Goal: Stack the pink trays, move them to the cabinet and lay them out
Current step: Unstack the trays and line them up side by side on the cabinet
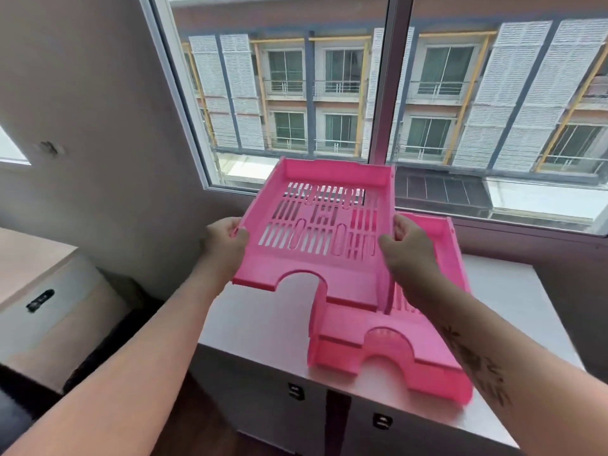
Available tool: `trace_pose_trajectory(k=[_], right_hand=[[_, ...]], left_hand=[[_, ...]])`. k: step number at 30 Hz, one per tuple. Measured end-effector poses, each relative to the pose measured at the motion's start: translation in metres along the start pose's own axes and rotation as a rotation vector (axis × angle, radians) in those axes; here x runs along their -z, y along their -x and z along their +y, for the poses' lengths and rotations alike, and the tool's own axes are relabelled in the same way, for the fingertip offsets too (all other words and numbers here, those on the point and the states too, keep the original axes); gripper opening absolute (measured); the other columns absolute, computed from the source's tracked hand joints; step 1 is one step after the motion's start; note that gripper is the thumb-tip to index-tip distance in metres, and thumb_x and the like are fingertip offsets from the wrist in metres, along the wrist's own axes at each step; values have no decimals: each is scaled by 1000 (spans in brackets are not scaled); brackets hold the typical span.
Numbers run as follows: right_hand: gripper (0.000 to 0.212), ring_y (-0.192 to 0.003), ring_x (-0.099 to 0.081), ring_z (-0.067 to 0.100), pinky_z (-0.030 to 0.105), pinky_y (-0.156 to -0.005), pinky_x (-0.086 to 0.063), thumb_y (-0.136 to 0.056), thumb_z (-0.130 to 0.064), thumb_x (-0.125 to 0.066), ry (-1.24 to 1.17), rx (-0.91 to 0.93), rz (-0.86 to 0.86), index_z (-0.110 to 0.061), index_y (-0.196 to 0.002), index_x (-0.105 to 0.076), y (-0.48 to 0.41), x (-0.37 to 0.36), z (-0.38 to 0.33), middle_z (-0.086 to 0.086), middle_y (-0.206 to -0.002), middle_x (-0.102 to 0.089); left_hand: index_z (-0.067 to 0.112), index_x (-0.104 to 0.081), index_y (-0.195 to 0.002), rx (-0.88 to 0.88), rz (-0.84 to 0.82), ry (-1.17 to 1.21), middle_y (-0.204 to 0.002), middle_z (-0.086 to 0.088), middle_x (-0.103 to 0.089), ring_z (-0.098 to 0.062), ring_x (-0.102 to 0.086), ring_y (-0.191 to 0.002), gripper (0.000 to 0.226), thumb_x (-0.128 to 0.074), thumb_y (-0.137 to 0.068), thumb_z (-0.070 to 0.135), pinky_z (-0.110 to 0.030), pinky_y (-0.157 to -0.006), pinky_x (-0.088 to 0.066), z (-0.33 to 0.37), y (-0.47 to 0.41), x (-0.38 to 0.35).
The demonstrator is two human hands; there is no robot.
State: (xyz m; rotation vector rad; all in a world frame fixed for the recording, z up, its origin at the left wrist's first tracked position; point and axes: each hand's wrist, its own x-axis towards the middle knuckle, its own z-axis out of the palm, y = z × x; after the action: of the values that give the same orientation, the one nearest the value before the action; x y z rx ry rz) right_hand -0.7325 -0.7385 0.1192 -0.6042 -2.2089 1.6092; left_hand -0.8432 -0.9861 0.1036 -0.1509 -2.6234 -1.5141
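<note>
Left hand (226, 240), right hand (406, 246) pinching slotted pink plastic tray (316, 258) above white counter (263, 327); second pink tray (378, 340), perhaps stacked pair, on counter.

Lower tray (388, 343) partly hidden by held tray (316, 225) & right forearm (467, 340).

wide window (329, 93) facing a shuttered building (513, 93); grey wall (82, 93) at left; dark floor (204, 422) below; second desk (29, 258) far left.

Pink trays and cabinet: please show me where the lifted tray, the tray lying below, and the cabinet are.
lifted tray (324, 225), head view, slotted floor.
lower tray (371, 330), head view, front part.
cabinet (260, 324), head view, bare white top.
</note>
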Motion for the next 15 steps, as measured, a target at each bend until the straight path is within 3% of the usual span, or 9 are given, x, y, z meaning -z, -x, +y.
trace_pose_trajectory(k=[2, 4, 6, 8, 10, 11, 15], right_hand=[[52, -121, -57, 35, 43, -101, -47, -96, 2, -46, 11, -12, -19, -5, -147, -38, 0, -40, -13, 13, -135, -59], [55, -118, -59, 27, 37, -98, -48, -97, 0, -46, 35, -25, -34, -5, -150, -33, -5, -77, -17, 15, -144, -51], [58, -113, -62, 28, 40, -93, -54, -97, -4, -48, 70, -62, -41, -9, -152, -28, -10, -113, -14, 14, -149, -46], [60, -122, -57, 31, 43, -99, -53, -97, -5, -46, 79, -115, -39, -12, -153, -27, -12, -145, -6, 13, -154, -39], [62, -136, -43, 30, 34, -105, -40, -96, -3, -41, 65, -194, -26, -16, -154, -24, -11, -171, 5, 11, -158, -34], [63, -138, -41, 29, 29, -98, -37, -96, -1, -38, 67, -241, -18, -18, -155, -23, -8, -181, 11, 9, -158, -32], [67, -127, -46, 26, 32, -95, -39, -96, 3, -31, 76, -406, 20, -21, -157, -16, 3, -204, 38, 6, -160, -28]], left_hand=[[16, -68, -117, 19, 8, -3, -99, -11, -72, -35, -73, -87, 31, -45, -96, 15, -59, -70, -62, -26, -19, 28], [20, -69, -111, 30, 15, -5, -98, -12, -73, -37, -73, -88, 29, -44, -96, 15, -60, -71, -61, -50, -37, 53], [28, -69, -96, 50, 23, 21, -96, -12, -74, -40, -72, -91, 29, -44, -94, 13, -61, -74, -60, -72, -53, 71], [34, -67, -87, 73, 16, 38, -95, -12, -74, -43, -71, -94, 32, -45, -93, 12, -59, -77, -59, -97, -64, 80], [33, -68, -89, 87, 6, 38, -95, -15, -75, -44, -70, -92, 33, -45, -95, 10, -58, -76, -58, -121, -66, 81], [32, -70, -94, 91, 3, 40, -93, -13, -76, -43, -70, -89, 33, -46, -95, 9, -55, -76, -58, -134, -66, 79], [17, -71, -118, 97, -51, 48, -89, 15, -69, -13, -66, -86, 31, -47, -99, 8, -30, -84, -55, -166, -61, 66]])
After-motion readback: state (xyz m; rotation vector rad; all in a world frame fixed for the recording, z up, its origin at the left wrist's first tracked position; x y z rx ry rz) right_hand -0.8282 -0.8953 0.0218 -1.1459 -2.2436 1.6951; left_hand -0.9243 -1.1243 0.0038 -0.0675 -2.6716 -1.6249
